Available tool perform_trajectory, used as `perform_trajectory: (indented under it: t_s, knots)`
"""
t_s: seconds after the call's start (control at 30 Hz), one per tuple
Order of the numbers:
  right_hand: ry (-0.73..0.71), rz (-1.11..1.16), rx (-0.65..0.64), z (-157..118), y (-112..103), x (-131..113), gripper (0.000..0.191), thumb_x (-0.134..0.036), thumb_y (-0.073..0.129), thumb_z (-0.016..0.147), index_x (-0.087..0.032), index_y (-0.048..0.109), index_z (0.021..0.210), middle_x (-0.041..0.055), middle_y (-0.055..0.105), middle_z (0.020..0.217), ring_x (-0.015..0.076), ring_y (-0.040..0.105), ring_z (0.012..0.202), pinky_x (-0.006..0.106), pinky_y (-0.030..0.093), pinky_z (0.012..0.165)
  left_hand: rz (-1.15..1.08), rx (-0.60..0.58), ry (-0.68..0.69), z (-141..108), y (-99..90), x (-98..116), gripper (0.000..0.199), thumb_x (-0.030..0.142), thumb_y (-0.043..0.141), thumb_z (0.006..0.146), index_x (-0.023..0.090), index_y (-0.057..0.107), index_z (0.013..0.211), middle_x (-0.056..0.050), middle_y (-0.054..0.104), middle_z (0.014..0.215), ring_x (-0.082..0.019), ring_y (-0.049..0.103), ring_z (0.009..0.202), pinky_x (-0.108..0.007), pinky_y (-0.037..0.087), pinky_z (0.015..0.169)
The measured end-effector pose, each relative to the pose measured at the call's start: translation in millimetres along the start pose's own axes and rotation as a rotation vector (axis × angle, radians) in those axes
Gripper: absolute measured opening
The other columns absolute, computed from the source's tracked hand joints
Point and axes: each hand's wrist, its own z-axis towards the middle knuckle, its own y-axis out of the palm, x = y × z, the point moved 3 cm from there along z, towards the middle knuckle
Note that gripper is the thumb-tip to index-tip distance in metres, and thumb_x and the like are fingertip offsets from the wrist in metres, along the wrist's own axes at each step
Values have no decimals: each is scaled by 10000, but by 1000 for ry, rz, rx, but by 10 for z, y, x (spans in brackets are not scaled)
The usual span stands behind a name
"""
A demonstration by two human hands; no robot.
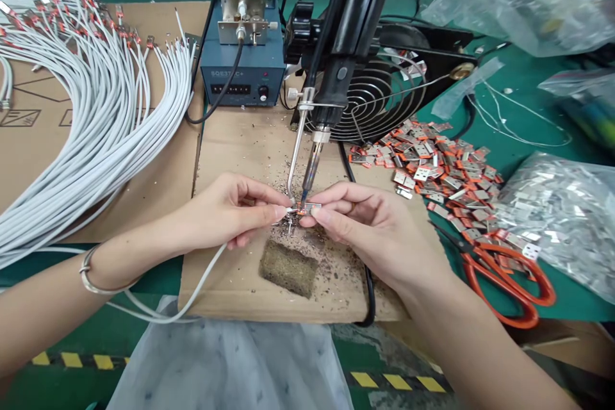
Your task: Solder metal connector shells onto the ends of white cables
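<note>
My left hand (240, 210) pinches the end of a white cable (204, 282), whose length hangs from under the palm and curves off to the left. Between thumb and fingers, my right hand (360, 221) grips a small metal USB connector (313, 208) with an orange part. Cable end and connector meet right under the tip of a soldering iron (312, 166) on a stand. A thin bent metal tube (298, 141) comes down beside the iron to the same spot. Below the hands lies a brown sponge (289, 268) among dark solder crumbs.
White cables (96, 115) lie bundled at left. Behind stand a blue solder feeder (243, 70) and a fan (379, 99). At right are piled connectors (446, 166), orange-handled scissors (509, 282) and a plastic bag of metal parts (567, 218). A black cord (369, 295) runs near my right hand.
</note>
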Motion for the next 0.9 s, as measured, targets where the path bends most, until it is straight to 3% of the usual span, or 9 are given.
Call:
perform_trajectory:
  t_s: [0.3, 0.6, 0.9]
  knots:
    - [16, -100, 67, -6, 20, -26, 107, -243, 742, 701, -187, 671, 759, 20, 722, 657, 118, 674, 610, 166, 481, 476, 46, 29, -28, 22, -7, -8, 183, 182, 579, 811, 100, 659, 953, 83, 453, 367, -39, 387, 306, -111, 322, 287]
    - [-6, -85, 53, 6, 14, -3, 107, -228, 753, 687, -184, 680, 750, 5, 719, 664, 84, 664, 614, 136, 493, 558, 73, 30, -44, 3, 16, 24, 148, 174, 569, 816, 101, 648, 917, 95, 459, 356, -31, 385, 282, -101, 337, 278]
    - [35, -52, 8, 2, -14, -16, 128, -268, 755, 682, -184, 679, 742, 16, 717, 651, 123, 676, 613, 188, 529, 560, 12, 16, -51, -12, 34, 39, 107, 157, 574, 811, 106, 637, 881, 95, 478, 347, -31, 401, 264, -99, 339, 278]
